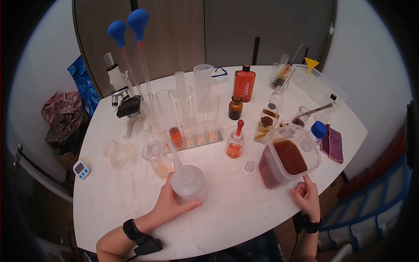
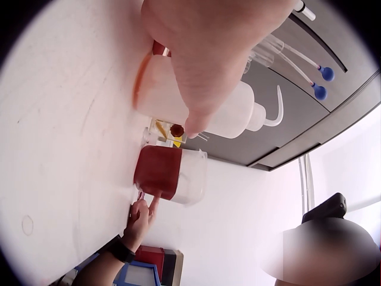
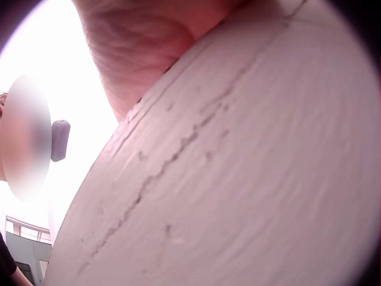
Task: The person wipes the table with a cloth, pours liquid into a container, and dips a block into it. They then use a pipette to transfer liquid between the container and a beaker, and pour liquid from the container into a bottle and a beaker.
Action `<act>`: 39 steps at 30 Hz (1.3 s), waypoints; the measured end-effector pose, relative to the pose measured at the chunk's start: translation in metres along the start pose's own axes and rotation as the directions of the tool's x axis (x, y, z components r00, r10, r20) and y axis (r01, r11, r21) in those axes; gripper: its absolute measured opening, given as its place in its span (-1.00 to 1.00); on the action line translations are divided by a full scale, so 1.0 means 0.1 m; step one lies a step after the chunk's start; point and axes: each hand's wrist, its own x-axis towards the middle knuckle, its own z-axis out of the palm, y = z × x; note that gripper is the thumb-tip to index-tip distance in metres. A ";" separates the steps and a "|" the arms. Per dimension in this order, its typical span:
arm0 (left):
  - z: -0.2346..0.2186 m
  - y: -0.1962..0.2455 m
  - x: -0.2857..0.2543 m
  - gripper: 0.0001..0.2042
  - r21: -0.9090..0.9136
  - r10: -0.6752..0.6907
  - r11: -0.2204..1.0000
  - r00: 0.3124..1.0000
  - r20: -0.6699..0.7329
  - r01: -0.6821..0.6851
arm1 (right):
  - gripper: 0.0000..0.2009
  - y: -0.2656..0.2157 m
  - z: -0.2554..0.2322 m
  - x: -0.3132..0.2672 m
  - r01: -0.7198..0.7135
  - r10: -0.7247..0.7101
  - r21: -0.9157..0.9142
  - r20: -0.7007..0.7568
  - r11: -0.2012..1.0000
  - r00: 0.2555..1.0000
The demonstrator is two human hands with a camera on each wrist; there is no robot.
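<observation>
My left hand (image 1: 168, 203) grips a translucent white wash bottle (image 1: 188, 181) with a long bent spout, fingers round one side and thumb round the other. The bottle stands upright on the table; the left wrist view shows a little orange liquid low in it. At the right, my right hand (image 1: 307, 198) has its index finger stretched out against the lower wall of a clear plastic tub (image 1: 268, 163). Its other fingers are curled in with nothing in them. Dark red liquid (image 1: 289, 157) fills the tub partway. In the right wrist view that hand lies along the table edge.
Beside the wash bottle is a glass beaker (image 1: 155, 157); behind it, a test tube rack (image 1: 198, 144) with orange liquid in its tubes. A red-bulbed dropper bottle (image 1: 235, 146) and small glass stopper (image 1: 248, 167) stand between my hands. A microscope (image 1: 126, 105) and timer (image 1: 81, 169) are left.
</observation>
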 end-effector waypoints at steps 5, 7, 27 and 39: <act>0.00 -0.02 0.00 -0.29 0.001 -0.014 1.000 1.000 0.005 0.014 | -0.30 0.03 0.03 0.00 0.092 -0.090 -0.118 0.018 0.989 0.996; -0.01 -0.03 0.00 -0.29 -0.006 -0.038 0.999 0.999 0.013 0.038 | -0.28 -0.05 0.04 0.00 0.091 -0.086 -0.154 0.037 0.984 0.996; -0.02 -0.19 -0.02 -0.24 -0.089 -0.084 0.992 0.996 0.036 0.087 | -0.51 -0.10 0.09 0.08 0.052 -0.057 -0.130 -0.029 0.990 0.998; -0.02 -0.17 -0.04 -0.30 -0.129 -0.109 0.986 0.994 0.008 0.109 | -0.51 -0.05 0.06 0.08 0.014 0.011 0.152 -0.162 0.988 0.987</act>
